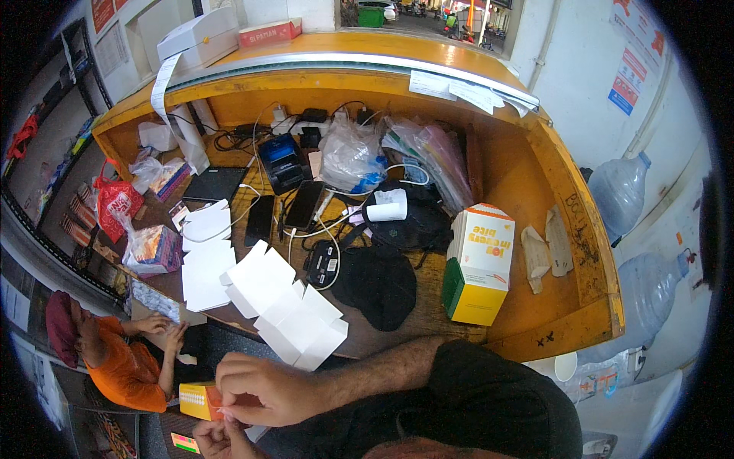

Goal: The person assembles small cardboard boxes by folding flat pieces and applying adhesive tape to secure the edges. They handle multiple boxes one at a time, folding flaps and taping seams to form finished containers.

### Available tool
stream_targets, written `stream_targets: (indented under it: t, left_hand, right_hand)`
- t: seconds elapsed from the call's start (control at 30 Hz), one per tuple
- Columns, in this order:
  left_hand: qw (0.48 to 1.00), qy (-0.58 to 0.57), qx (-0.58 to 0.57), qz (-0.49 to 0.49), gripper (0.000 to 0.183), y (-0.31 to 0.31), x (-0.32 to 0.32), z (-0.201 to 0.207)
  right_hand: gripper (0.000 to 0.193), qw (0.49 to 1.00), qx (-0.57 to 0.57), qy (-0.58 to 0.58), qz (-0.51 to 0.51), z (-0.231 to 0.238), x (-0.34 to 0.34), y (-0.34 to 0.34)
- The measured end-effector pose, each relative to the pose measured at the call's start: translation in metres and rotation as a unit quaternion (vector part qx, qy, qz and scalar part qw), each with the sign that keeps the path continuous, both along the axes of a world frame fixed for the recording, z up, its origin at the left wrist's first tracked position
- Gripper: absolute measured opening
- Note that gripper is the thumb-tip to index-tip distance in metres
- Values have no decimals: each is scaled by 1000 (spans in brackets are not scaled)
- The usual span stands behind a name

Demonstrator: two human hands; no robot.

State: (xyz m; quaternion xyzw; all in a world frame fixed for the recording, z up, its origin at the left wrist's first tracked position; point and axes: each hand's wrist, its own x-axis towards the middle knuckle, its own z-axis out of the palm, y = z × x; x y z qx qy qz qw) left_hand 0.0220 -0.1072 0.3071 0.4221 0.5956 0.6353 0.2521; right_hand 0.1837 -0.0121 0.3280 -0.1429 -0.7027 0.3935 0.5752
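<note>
My right hand point(264, 389) is closed in a pinch at the lower left, its forearm reaching in from the right. Just below it, my left hand point(220, 441) has its fingers drawn together, and the fingertips of both hands meet. A small pale bit shows between them, too small to name. Right beside the fingers is a yellow and white carton point(197, 402) with an orange side, partly hidden by my right hand. Beyond my right wrist, unfolded white carton blanks point(287, 306) overlap at the desk's near edge. More white sheets point(205, 268) lie to their left.
A wooden counter desk point(581, 252) bears a black cap point(376, 287), phones point(306, 205), cables and plastic bags point(348, 157). A stack of printed cartons point(480, 264) stands right. A label printer point(199, 40) sits on top. At left, a person in orange point(130, 367) works nearby.
</note>
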Motion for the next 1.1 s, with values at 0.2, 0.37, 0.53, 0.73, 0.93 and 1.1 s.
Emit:
stream_targets:
  t: [0.2,0.37,0.53,0.73,0.93,1.1]
  left_hand:
    - [990,-127,46,-36,35,5,27,17]
    - [984,-147,57,-80,42,6,20,11]
    - [986,-154,21,-67,26,4,15,8]
    - [999,-18,-35,-29,17,0,-12,-7]
    - [997,-67,46,-4,24,12,20,16]
    - [990,-128,59,-7,26,7,27,22]
  right_hand:
    - [23,999,10,-32,-32,3,8,11]
    - [21,1000,0,1,9,9,9,8]
    - [20,1000,6,-1,24,9,9,6]
    - [21,995,41,-61,64,13,18,7]
    - [17,986,35,-59,151,20,28,12]
    - [16,972,42,23,228,15,18,10]
